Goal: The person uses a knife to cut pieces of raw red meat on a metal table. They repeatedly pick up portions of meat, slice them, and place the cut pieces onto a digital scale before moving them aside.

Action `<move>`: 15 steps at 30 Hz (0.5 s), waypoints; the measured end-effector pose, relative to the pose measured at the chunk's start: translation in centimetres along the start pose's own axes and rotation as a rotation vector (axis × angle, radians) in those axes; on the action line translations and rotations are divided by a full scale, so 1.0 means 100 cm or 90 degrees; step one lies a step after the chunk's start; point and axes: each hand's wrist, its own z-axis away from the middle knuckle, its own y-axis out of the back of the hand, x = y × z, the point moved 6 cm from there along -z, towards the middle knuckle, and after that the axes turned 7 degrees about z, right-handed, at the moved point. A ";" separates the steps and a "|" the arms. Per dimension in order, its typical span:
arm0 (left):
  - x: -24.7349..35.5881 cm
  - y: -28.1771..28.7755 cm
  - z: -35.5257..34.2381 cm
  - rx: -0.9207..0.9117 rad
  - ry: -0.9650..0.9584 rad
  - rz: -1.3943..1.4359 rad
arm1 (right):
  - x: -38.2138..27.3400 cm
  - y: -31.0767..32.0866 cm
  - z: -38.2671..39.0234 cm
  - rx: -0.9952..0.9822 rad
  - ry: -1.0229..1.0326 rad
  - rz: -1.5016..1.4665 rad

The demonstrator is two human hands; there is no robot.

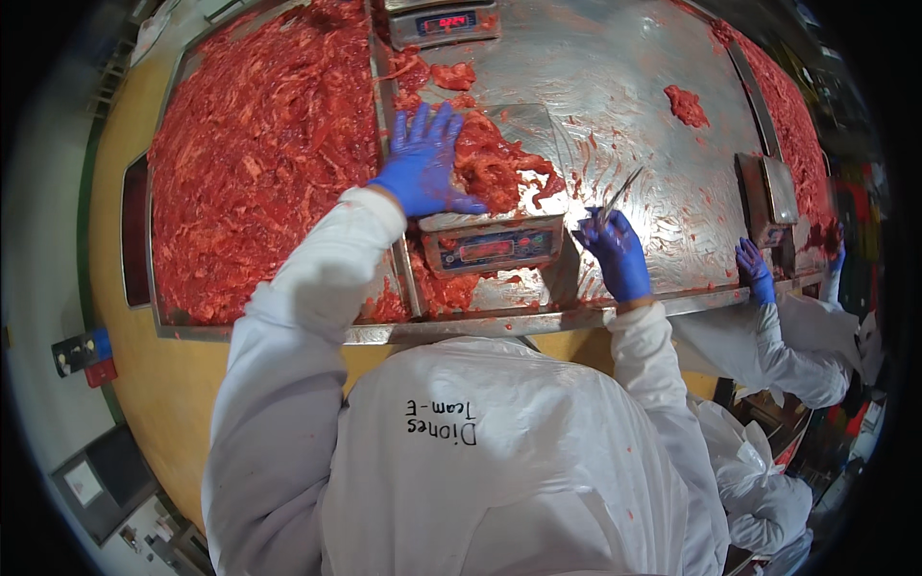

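My left hand (423,165), in a blue glove, lies with its fingers spread at the left side of a pile of raw red meat (492,161). That pile rests on the metal pan of a digital scale (495,248) with a lit display. My right hand (617,255), also blue-gloved, is closed around slim pointed metal scissors (619,197), their tips aimed up and to the right. It hovers over the steel table (672,206), just right of the scale. The scissors' handles are mostly hidden in my fingers.
A deep bin of meat trimmings (269,173) fills the left side. Another scale (445,23) stands at the back, a third (768,202) at right. One loose meat piece (686,106) lies farther back. A co-worker's gloved hand (756,271) is at the right edge.
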 end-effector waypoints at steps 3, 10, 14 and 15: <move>0.051 -0.021 -0.036 0.040 -0.059 0.034 | 0.005 -0.015 -0.034 0.055 -0.015 -0.172; 0.175 -0.063 -0.043 -0.027 -0.230 0.281 | 0.019 -0.015 -0.062 0.138 -0.103 -0.468; 0.140 -0.040 -0.033 0.093 -0.211 0.317 | 0.040 0.048 -0.121 0.165 -0.088 -0.500; 0.124 -0.032 -0.034 0.124 -0.185 0.315 | 0.037 0.073 -0.148 0.230 -0.086 -0.487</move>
